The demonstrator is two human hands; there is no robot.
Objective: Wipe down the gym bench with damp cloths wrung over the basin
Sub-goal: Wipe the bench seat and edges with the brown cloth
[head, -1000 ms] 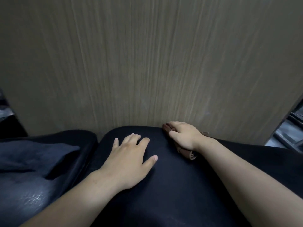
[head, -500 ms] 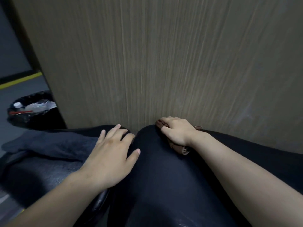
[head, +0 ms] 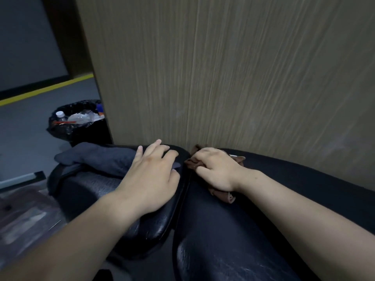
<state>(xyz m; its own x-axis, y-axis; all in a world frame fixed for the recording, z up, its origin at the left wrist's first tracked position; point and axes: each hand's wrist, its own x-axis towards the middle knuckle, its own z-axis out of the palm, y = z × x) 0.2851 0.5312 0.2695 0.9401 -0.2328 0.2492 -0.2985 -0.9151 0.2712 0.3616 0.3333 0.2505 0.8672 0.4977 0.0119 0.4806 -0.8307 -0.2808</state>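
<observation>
The black padded gym bench (head: 223, 240) fills the lower part of the view, with a gap between its left pad (head: 91, 187) and its long right pad. My right hand (head: 216, 171) grips a brown cloth (head: 222, 194) bunched on the right pad, close to the gap and the wall. My left hand (head: 152, 175) lies flat with straight fingers on the left pad, its fingertips at the far edge. A dark grey cloth (head: 97, 159) lies spread on the left pad, just left of that hand. No basin is in view.
A wood-grain wall panel (head: 233, 74) stands directly behind the bench. A black bin (head: 79, 126) lined with a bag and holding plastic bottles sits on the grey floor at the left. A yellow floor line (head: 44, 92) runs beyond it.
My view has swung left, bringing the bin into sight. My left hand moved from the right pad across the gap onto the left pad. My right hand slid the brown cloth left toward the gap.
</observation>
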